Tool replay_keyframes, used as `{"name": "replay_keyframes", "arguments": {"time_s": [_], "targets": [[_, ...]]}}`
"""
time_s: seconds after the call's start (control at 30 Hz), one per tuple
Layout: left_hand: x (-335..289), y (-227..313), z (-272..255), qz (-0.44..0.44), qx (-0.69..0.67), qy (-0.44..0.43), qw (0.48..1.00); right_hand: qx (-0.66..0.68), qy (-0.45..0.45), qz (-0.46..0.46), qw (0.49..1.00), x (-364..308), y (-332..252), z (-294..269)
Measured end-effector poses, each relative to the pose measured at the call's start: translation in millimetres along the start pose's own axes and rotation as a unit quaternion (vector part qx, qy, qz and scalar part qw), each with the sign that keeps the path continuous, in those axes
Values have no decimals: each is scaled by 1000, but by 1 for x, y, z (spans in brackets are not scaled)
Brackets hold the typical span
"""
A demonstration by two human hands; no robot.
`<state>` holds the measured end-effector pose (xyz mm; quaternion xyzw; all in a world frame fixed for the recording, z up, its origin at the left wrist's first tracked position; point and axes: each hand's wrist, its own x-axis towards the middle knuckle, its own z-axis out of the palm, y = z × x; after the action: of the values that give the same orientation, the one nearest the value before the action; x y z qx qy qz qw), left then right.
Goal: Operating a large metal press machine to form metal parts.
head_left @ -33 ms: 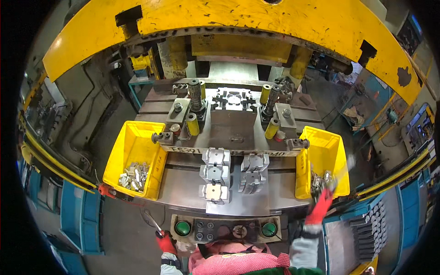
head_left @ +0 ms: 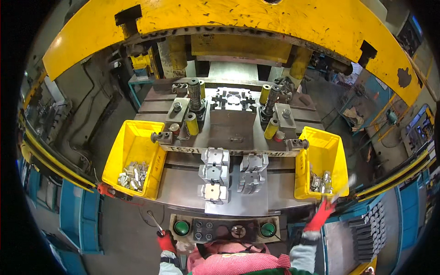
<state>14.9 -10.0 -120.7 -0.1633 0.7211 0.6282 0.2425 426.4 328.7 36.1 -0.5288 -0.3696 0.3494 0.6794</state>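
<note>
My left hand (head_left: pixel 166 242), in a red glove with dark fingertips, is closed round a slim metal rod-like tool (head_left: pixel 155 221) pointing up and left, beside the control panel. My right hand (head_left: pixel 323 213), also red-gloved, is at the near edge of the right yellow bin (head_left: pixel 341 156). Its fingers are closed on a pale elongated piece (head_left: pixel 344 187), smeared by motion and hard to name. Small shiny metal pieces (head_left: pixel 322 182) lie in that bin. Grey metal parts stand in a left stack (head_left: pixel 213 173) and a right stack (head_left: pixel 251 181) on the metal table (head_left: pixel 183 183).
A left yellow bin (head_left: pixel 114 156) holds small metal pieces. Behind the stacks stands a press die (head_left: pixel 233 126) with upright posts, beneath a yellow press frame (head_left: pixel 256 16). A control panel (head_left: pixel 211 224) with green buttons lies in front of me. Dark-and-silver parts (head_left: pixel 369 233) cover a right-hand table.
My right hand has drawn back slightly toward me, with the pale piece still in it. My left hand has stayed almost still.
</note>
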Motion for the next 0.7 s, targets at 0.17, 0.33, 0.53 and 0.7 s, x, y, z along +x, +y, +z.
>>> {"name": "replay_keyframes", "arguments": {"time_s": [0.17, 0.33, 0.53, 0.7], "targets": [[67, -58, 0, -121, 113, -58, 985, -243, -84, 159, 953, -46, 150, -126], [100, -76, 10, -90, 228, -45, 968, -388, -233, 281, 846, -82, 242, -116], [97, -72, 19, -20, 294, 25, 955, -534, -254, 260, 763, -86, 220, -95], [92, -66, 22, 23, 350, 24, 936, -532, -252, 218, 778, -89, 204, -87]]}}
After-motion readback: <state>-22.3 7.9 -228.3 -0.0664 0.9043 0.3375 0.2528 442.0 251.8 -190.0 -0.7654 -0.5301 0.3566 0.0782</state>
